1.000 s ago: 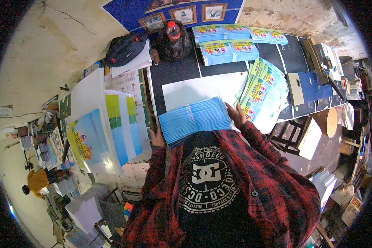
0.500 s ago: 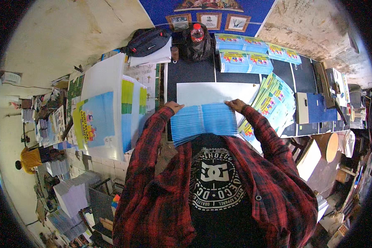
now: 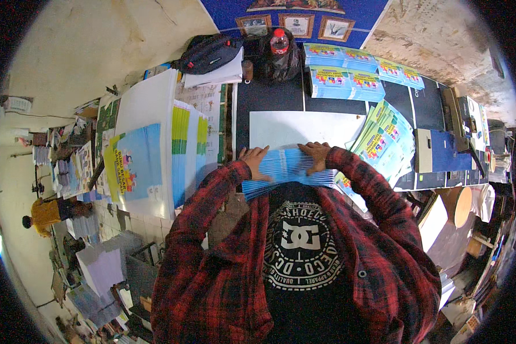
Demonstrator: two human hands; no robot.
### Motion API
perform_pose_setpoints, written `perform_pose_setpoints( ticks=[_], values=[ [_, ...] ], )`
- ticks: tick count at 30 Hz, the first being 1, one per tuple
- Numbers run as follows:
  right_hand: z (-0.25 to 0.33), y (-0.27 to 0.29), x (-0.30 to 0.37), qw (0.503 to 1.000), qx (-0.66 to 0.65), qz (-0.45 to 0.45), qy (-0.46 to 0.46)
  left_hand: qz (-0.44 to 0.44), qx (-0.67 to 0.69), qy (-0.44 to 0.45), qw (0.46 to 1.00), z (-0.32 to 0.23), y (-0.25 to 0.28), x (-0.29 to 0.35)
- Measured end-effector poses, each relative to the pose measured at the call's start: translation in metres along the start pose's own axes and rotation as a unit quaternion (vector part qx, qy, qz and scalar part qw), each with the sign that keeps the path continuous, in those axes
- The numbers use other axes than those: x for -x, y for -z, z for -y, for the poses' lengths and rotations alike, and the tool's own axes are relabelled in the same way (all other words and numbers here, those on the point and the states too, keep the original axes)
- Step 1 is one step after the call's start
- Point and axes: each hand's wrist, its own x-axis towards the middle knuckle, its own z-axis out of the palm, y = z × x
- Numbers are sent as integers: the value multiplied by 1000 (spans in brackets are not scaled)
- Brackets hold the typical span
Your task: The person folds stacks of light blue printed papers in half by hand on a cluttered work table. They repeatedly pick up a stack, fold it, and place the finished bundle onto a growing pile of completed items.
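A fanned row of blue booklets lies overlapped in front of my body at the near edge of the table. My left hand presses on its left end, with thumb and fingers spread. On the right part of the row lies my right hand, its fingers also apart and pointing inward. Just beyond the booklets is a large white sheet. To the right, a loose fan of yellow-green and blue printed booklets spreads across the table.
Stacked printed booklets stand at the back right. A black plastic bag with a red-capped bottle and a dark waist bag sit at the back. Tall piles of printed covers fill the left. A person in yellow is far left.
Both hands have moved inward from the far corners of the fanned booklets and now lie spread on top of them. The view has shifted slightly.
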Motion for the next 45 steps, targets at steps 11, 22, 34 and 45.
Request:
perform_pose_setpoints(
  ticks=[11,22,34,45],
  values=[
    [18,-45,15,961,204,-184,-23,-196,-155,91,964,-37,-43,19],
    [43,-21,28,936,140,-321,-41,-136,-31,73,988,-37,5,28],
    [33,-15,23,955,110,-275,-13,-286,38,63,955,-70,-3,-20],
    [37,-21,22,956,119,-264,-36,-334,45,128,933,-46,-7,17]
  ],
)
